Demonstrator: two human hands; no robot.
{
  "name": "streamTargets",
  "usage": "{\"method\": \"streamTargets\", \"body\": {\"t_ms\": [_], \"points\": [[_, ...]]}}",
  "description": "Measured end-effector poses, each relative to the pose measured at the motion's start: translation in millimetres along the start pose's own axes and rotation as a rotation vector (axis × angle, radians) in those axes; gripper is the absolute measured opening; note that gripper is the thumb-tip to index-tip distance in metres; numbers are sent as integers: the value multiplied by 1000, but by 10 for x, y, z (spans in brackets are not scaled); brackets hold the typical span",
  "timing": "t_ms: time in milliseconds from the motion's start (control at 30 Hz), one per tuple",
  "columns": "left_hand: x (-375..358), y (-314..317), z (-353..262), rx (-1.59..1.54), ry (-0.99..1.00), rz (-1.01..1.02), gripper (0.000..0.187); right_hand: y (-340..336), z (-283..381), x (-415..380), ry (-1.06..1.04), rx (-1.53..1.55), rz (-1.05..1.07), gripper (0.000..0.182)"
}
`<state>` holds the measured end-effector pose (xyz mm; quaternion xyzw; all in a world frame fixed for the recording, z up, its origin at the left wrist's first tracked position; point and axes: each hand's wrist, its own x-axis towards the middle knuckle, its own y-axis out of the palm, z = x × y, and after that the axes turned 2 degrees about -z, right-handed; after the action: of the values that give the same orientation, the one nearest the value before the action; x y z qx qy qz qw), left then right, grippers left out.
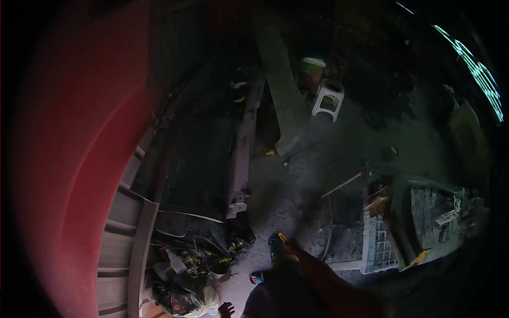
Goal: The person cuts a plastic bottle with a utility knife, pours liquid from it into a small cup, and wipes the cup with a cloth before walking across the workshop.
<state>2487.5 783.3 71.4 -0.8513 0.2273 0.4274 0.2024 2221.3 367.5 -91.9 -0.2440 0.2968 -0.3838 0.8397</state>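
Note:
My right hand [291,247] reaches forward over the floor, closed around a slim yellow tool [282,237]. The tool is too small and dark here to name its exact kind. At the bottom edge, my left hand [226,310] hangs with its fingers apart and holds nothing. It is nearest to a plastic bag of rubbish [193,302], which lies just to its left. A sandalled foot [257,277] shows between the two hands.
Left, a corrugated metal wall [115,246] runs below a red surface [90,175]. A white plastic stool [329,99] stands farther ahead. A long metal beam [242,151] lies left of the path; a table-like stand [347,244] and cluttered scrap [419,225] lie right. The scene is dim.

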Motion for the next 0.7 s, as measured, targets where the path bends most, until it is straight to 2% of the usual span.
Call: {"method": "streamTargets", "body": {"t_ms": [33,67,133,200,233,267,300,333,367,400,467,533,567,600,667,700], "points": [[138,184,-164,54,60,74,29,-183,168,-27,168,117,20,23],[261,400,-317,121,134,152,29,-312,238,-35,243,160,18,23],[216,1098,-944,503,473,308,30,-579,297,-3,344,204,5,22],[502,1882,-1264,589,529,483,28,-854,288,82,430,246,7,22],[179,2404,-1705,523,667,686,26,-972,245,152,470,267,11,22],[-122,2923,-2099,632,724,769,34,-1077,158,235,509,294,23,22],[-779,3404,-2672,324,396,1028,47,-1233,144,287,547,312,31,22],[-972,3773,-2972,248,431,1249,62,-1387,96,354,584,332,36,22],[-1211,4125,-3271,210,464,1379,79,-1580,61,447,615,352,35,22],[-1433,4431,-3553,223,465,1390,79,-1751,28,544,643,368,30,23],[-1793,4910,-3949,23,304,1658,98,-1976,-98,743,675,393,-4,23],[-1909,5294,-4204,48,274,1711,104,-2135,-396,1045,553,312,-22,26],[-1928,5475,-4319,58,254,1734,111,-2339,-319,1121,571,258,-91,26],[-1935,5659,-4414,62,245,1758,111,-2557,-257,1187,610,335,-117,21],[-1929,5994,-4579,83,280,1756,110,-2781,-235,1346,653,303,-242,22],[-1908,6179,-4652,86,289,1789,108,-2873,-274,1417,634,491,-240,23]]}}
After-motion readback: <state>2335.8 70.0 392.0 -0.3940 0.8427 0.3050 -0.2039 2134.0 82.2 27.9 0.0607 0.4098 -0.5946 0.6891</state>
